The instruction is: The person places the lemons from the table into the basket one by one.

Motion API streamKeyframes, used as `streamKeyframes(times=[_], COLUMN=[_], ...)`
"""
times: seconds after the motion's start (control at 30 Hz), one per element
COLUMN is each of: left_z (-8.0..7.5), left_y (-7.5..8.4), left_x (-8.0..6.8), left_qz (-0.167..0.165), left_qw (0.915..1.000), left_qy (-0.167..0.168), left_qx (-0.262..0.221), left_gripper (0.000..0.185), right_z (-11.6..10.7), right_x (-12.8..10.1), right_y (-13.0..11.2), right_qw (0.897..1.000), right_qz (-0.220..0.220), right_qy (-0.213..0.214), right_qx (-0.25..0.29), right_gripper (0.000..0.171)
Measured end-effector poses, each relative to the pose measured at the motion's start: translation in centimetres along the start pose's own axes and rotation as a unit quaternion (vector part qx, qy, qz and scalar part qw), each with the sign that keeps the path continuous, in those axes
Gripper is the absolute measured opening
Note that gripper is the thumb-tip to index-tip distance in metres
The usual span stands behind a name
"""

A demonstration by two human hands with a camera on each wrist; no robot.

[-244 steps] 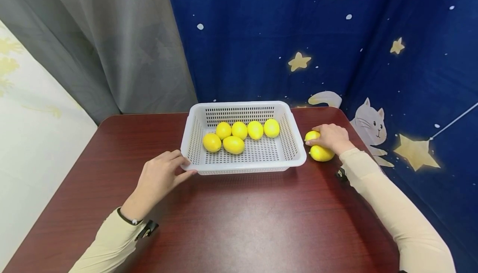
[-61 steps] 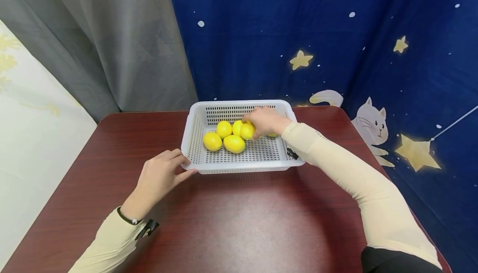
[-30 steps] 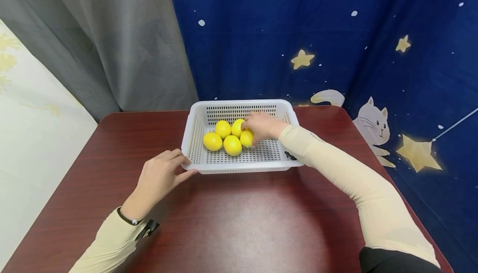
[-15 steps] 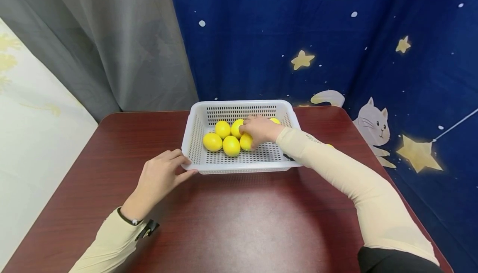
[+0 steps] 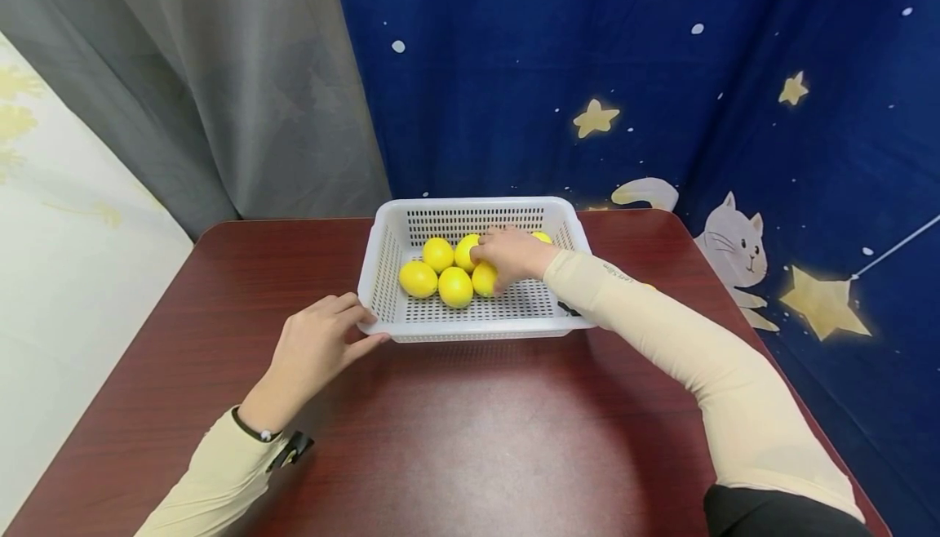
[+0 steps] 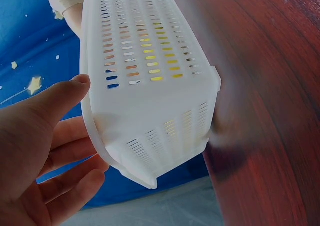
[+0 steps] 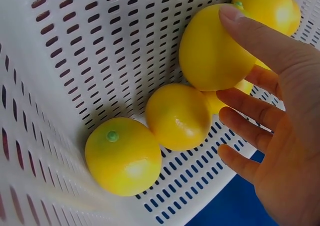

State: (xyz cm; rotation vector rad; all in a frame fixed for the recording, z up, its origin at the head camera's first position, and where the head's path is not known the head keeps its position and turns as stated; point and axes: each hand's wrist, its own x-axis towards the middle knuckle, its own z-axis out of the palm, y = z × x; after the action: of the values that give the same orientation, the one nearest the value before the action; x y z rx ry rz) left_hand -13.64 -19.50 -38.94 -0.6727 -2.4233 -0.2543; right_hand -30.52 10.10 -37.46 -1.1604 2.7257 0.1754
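My left hand (image 5: pixel 312 349) holds the front left corner of the white perforated plastic basket (image 5: pixel 470 328), thumb and fingers on either side of its rim in the left wrist view. Inside the basket my right hand (image 5: pixel 514 253) grips a lemon (image 5: pixel 484 279), whose end the thumb touches in the right wrist view. Several more lemons lie on the basket floor, among them a front lemon (image 5: pixel 455 287), a left one (image 5: pixel 418 279) and a back one (image 5: pixel 438 254). Another lemon (image 5: pixel 542 237) shows partly above the right wrist.
The basket stands toward the back of a dark red wooden table (image 5: pixel 455 423). A yellow sliver (image 5: pixel 648 286), mostly hidden by the right sleeve, shows to the right of the basket. Grey and blue star-patterned curtains (image 5: pixel 499 72) hang behind the table.
My right hand has gone from the two lemons right of the basket into it, with a lemon. The front lemons have shifted and turned. The last half second shows almost no movement.
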Motion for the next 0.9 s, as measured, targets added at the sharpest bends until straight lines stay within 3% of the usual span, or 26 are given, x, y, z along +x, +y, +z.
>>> streamKeyframes(times=[0.27,0.6,0.9], left_z=[0.0,-0.2,-0.2], left_y=[0.1,0.2,0.2], left_x=[0.0,-0.1,-0.1], left_qz=[-0.002,-0.005,-0.005], left_qw=[1.0,1.0,1.0], left_qy=[0.0,-0.003,-0.002], left_qx=[-0.001,-0.001,-0.001], left_gripper=[0.029,0.029,0.03], right_z=[-1.7,-6.0,-6.0], right_x=[-0.4,-2.4,-3.9], right_y=[0.3,1.4,1.7], right_qw=[1.0,0.997,0.998], right_qz=[0.0,0.012,0.021], right_qy=[0.018,0.063,0.049], right_qx=[0.02,0.033,0.037], right_gripper=[0.063,0.059,0.059])
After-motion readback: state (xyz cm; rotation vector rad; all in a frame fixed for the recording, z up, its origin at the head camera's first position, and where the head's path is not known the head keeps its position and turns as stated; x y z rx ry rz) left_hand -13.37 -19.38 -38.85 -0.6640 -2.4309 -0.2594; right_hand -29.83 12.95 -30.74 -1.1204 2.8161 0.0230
